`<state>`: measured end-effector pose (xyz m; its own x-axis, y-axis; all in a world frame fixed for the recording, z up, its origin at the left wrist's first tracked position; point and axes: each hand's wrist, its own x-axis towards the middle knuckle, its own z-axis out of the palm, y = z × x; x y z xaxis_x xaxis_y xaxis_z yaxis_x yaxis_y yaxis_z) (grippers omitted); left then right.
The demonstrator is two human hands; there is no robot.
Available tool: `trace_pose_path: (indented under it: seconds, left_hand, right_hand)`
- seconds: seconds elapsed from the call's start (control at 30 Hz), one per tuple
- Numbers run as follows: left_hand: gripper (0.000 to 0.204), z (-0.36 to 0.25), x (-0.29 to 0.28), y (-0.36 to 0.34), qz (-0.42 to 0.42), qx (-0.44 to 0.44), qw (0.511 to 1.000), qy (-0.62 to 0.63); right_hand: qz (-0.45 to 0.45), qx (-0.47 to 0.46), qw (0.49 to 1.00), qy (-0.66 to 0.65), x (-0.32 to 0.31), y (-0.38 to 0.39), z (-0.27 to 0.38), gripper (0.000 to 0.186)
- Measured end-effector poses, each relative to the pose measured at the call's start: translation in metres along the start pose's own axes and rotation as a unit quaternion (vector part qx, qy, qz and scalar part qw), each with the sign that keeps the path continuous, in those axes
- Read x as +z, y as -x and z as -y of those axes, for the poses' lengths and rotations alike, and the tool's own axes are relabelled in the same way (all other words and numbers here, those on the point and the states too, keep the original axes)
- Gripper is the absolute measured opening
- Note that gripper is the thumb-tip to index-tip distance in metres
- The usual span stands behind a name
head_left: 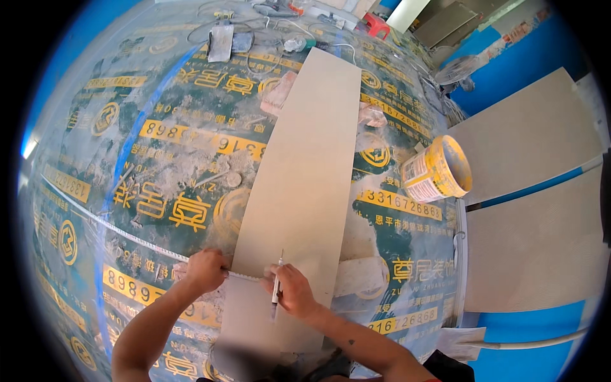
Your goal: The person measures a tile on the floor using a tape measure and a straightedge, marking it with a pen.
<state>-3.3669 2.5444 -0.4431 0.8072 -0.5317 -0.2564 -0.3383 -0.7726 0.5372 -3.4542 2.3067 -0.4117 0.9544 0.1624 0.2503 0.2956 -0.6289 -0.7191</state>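
Observation:
A long beige board or tile runs away from me over the floor, its near end by my body. My left hand is closed at its left edge on a pale measuring strip, which looks like a tape measure. The strip trails off to the far left, and a short stretch of it crosses the board between my hands. My right hand rests over the board, fingers wrapped round a slim white pen. One thin dark point of the pen faces away from me. The fingers hide part of its barrel.
A dusty green printed sheet covers the floor. Pinkish blocks lie by the board. To the right stand a yellow bucket and large beige panels. Cables, tools and a red stool are at the far end.

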Motion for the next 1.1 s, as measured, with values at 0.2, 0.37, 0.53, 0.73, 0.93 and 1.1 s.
trace_pose_path:
  seconds: [0.2,0.37,0.53,0.73,0.93,1.1]
  left_hand:
    - [0.011,-0.012,-0.009,-0.008,0.068,-0.041,0.996,-0.03]
    - [0.008,-0.009,-0.016,-0.006,0.065,-0.054,0.996,-0.011]
    - [0.01,-0.005,-0.009,-0.002,0.065,-0.053,0.996,-0.019]
    - [0.021,-0.005,-0.004,-0.004,0.024,-0.033,0.999,-0.008]
    - [0.01,-0.009,-0.009,-0.006,0.072,-0.058,0.996,-0.019]
    - [0.011,-0.007,-0.009,-0.004,0.077,-0.06,0.995,-0.017]
  right_hand:
    - [0.098,0.046,0.992,-0.069,-0.03,0.013,-0.009,0.046]
    - [0.125,0.049,0.985,-0.107,-0.033,0.04,0.002,0.053]
    - [0.213,0.059,0.969,-0.113,-0.03,0.078,0.009,0.051]
    - [0.204,0.067,0.969,-0.119,-0.015,0.094,0.007,0.052]
    - [0.196,0.073,0.97,-0.122,-0.005,0.093,0.01,0.052]
    - [0.193,0.069,0.971,-0.119,-0.001,0.091,0.01,0.053]
